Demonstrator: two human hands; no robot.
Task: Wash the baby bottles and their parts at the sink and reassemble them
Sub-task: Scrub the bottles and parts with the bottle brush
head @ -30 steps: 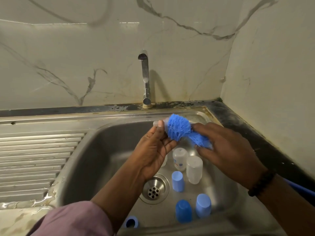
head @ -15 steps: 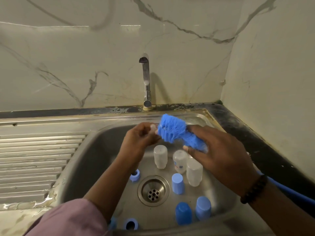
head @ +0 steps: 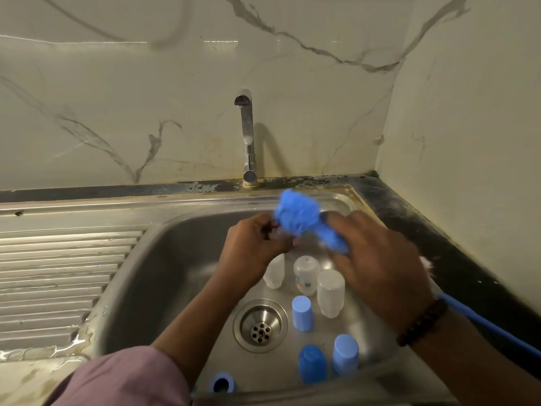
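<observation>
Blue bristles of the bottle brush (head: 298, 215) sit between the curled fingers of the left hand (head: 257, 244), which pinch something small and blurred, and the right hand (head: 377, 259) gripping the brush, its handle (head: 491, 329) slanting down-right above the sink (head: 175, 259), over upturned bottles (head: 330, 291) and blue caps (head: 302, 313).

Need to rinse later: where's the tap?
Head view: the tap stands at the sink's back rim, against the marble wall, just beyond the blue brush.

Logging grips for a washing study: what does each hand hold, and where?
Right hand grips the blue bristle bottle brush below its head. Left hand pinches something small, too blurred to identify.
</observation>
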